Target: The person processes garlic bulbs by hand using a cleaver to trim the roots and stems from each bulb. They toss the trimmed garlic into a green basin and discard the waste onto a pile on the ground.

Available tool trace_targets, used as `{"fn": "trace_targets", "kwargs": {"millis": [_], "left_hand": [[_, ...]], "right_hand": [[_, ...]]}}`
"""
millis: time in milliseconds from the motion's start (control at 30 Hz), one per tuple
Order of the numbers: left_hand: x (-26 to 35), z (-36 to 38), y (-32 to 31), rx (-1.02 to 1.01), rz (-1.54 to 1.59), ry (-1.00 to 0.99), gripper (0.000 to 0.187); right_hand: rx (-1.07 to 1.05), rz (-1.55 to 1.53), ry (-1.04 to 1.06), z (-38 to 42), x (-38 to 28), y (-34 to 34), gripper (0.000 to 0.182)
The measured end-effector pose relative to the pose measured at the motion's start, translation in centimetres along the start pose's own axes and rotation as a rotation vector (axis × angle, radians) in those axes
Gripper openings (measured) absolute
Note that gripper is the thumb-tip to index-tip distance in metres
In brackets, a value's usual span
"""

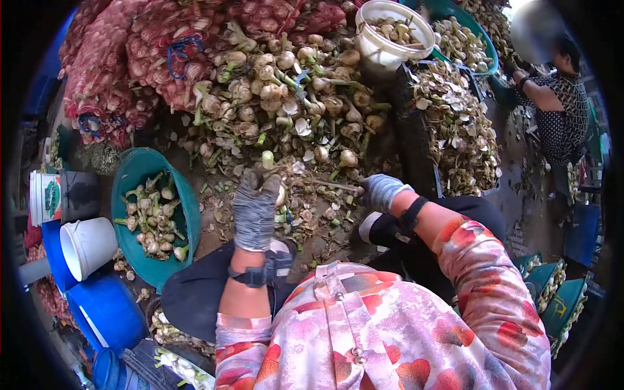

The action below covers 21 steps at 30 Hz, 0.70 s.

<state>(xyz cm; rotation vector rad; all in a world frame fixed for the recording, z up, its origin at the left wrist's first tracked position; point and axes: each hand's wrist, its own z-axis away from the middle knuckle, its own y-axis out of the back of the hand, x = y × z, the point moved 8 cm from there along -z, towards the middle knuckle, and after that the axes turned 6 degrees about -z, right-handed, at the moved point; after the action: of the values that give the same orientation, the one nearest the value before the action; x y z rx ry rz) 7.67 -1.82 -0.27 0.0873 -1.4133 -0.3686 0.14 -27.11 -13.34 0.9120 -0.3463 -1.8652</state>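
My left hand (253, 209), in a grey knitted glove, is closed around a garlic bulb (281, 195). The bulb's pale side shows past my fingers, and a thick green-white stem end (267, 159) stands just above them. In a similar glove, my right hand (385, 192) grips a knife (335, 186); its thin, dirty blade points left toward the bulb. The handle is hidden in my fist. Right in front of both hands lies a large heap of garlic (273, 91) with stems and soil on it.
Trimmed garlic lies in a green tub (188, 214) at left. Red mesh sacks (104, 58) stand behind it. A white bucket (396, 58) and a crate of peelings (455, 123) are at back right. Blue buckets (117, 312) sit lower left. Another person (559, 110) works at far right.
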Motion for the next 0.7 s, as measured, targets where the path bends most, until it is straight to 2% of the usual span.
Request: {"fn": "trace_targets", "kwargs": {"millis": [33,100,133,167,233,267,300,333,367,400,433,500,533,567,600,700], "left_hand": [[2.3,0.3,0.6,0.004,-0.074,-0.044,0.018],[1.5,-0.1,0.0,-0.103,-0.338,-0.305,0.019],[0.0,0.0,-1.0,-0.133,-0.250,-0.267,0.026],[-0.7,0.2,-2.7,-0.185,-0.164,-0.231,0.034],[3.4,1.5,-5.0,-0.083,-0.681,-0.620,0.033],[2.9,1.1,-5.6,-0.103,-0.602,-0.571,0.043],[2.6,1.2,-6.0,-0.105,-0.594,-0.571,0.043],[1.6,0.7,-4.6,-0.025,-0.291,-0.404,0.049],[0.5,0.3,-3.4,0.058,0.008,-0.236,0.055],[0.9,0.1,-3.0,0.058,0.136,-0.197,0.067],[0.2,-0.4,-2.8,0.027,0.318,-0.152,0.064],[-2.9,-0.4,-5.6,-0.178,0.836,0.164,0.055],[-3.6,-0.5,-6.1,-0.179,0.839,0.162,0.055],[-4.7,-0.3,-7.1,-0.191,0.985,0.262,0.046],[-5.1,-0.1,-8.0,-0.205,1.128,0.366,0.039],[-3.5,-0.1,-7.4,-0.254,1.091,0.314,0.042]], "right_hand": [[-0.002,0.017,0.008,-0.1,-0.7,0.2,0.040],[0.273,-0.646,0.015,0.6,-2.7,3.2,0.050],[0.239,-0.834,-0.041,0.6,-3.7,3.6,0.057],[0.159,-0.867,0.034,1.3,-6.4,5.1,0.053],[0.160,-0.951,0.137,4.3,-10.7,7.6,0.052],[0.230,-0.856,0.173,4.4,-11.1,8.4,0.052],[0.291,-0.756,0.217,4.5,-11.5,9.0,0.051],[0.274,-0.849,0.132,3.9,-10.6,8.3,0.050],[0.272,-0.846,0.137,3.6,-10.5,8.1,0.050],[0.263,-0.973,0.151,3.6,-10.2,7.9,0.047],[0.250,-1.100,0.162,3.6,-10.1,7.6,0.044],[0.217,-1.207,0.133,3.7,-10.2,7.0,0.038],[0.148,-1.180,0.066,3.7,-10.3,6.5,0.036],[0.081,-1.151,-0.001,3.8,-10.3,5.8,0.035],[0.313,-0.999,0.322,3.2,-11.5,7.0,0.033],[0.354,-0.845,0.305,4.0,-11.0,6.9,0.038]]}}
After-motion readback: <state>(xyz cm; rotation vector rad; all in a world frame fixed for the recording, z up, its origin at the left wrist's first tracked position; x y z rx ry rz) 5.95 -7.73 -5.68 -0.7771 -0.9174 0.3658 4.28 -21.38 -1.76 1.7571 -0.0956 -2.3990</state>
